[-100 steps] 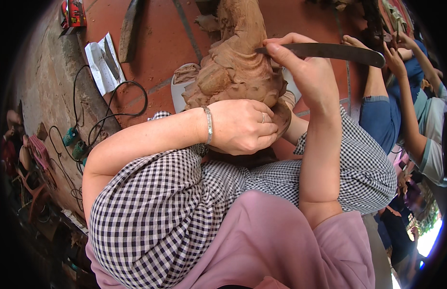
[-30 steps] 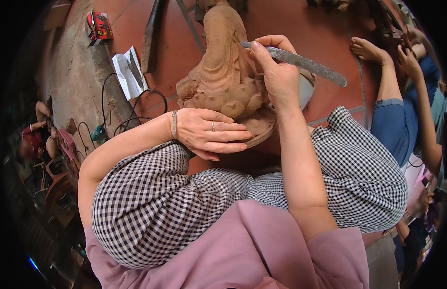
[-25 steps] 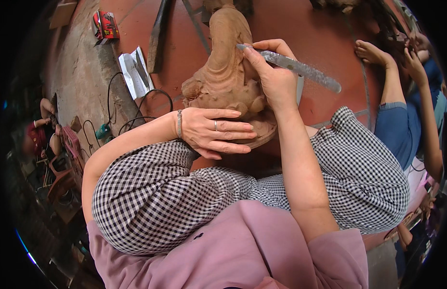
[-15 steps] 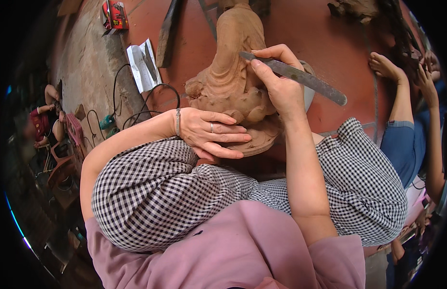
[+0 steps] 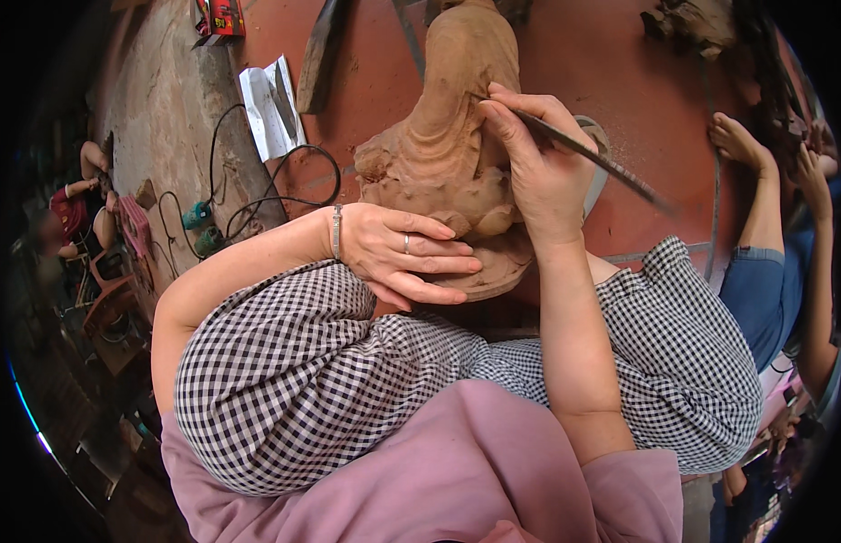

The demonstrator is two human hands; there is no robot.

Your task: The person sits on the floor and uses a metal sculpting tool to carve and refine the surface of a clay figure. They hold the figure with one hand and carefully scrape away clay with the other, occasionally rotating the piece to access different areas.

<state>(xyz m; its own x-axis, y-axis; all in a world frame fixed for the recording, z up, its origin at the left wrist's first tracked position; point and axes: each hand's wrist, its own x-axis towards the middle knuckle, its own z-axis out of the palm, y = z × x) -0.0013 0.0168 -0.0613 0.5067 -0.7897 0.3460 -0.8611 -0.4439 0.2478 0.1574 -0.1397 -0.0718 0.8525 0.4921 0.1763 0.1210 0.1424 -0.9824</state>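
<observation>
A carved brown figure [image 5: 452, 172], apparently wood, with draped folds and a knobbly base, lies before me with its base toward my lap. My left hand [image 5: 411, 258] rests flat on the base, fingers stretched out and slightly apart. Pinched between the thumb and fingers of my right hand [image 5: 547, 176] is a flat metal carving blade [image 5: 615, 169], seen nearly edge-on. Its tip meets the folds in the middle of the carving, while the back end sticks out to the right and is blurred. Behind the right hand, a pale rounded object is mostly hidden.
White paper [image 5: 262, 113] with a dark blade on it lies at the left, near a dark wooden bar [image 5: 321, 59]. A green power tool [image 5: 199, 217] trails black cord. A red box [image 5: 219, 20] stands far left. Another person's foot [image 5: 742, 143] and hand [image 5: 812, 172] are at the right.
The blade in my right hand has turned from showing its flat face to nearly edge-on, its back end tilting lower. My left hand stays on the base. The view has shifted slightly.
</observation>
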